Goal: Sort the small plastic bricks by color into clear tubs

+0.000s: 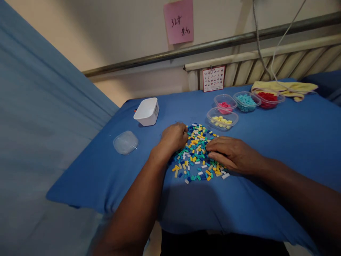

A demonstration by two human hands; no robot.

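Note:
A loose pile of small building bricks (197, 151) in yellow, white, green, teal and dark blue is spread on the blue-covered table. On the pile's left edge rests my left hand (174, 137), its fingers curled in; whatever they hold, if anything, is hidden. My right hand (234, 154) reaches over the right side of the pile, fingers stretched out and thumb apart, fingertips touching the bricks. Beyond the pile, a clear tub (222, 124) contains pale yellow bricks.
Behind are clear tubs of pink bricks (224, 107), light blue bricks (246, 101) and red bricks (268, 99), near a yellow cloth (290, 87). A white container (147, 112) and a clear plastic lid (125, 143) lie left. A radiator (245, 67) lines the wall.

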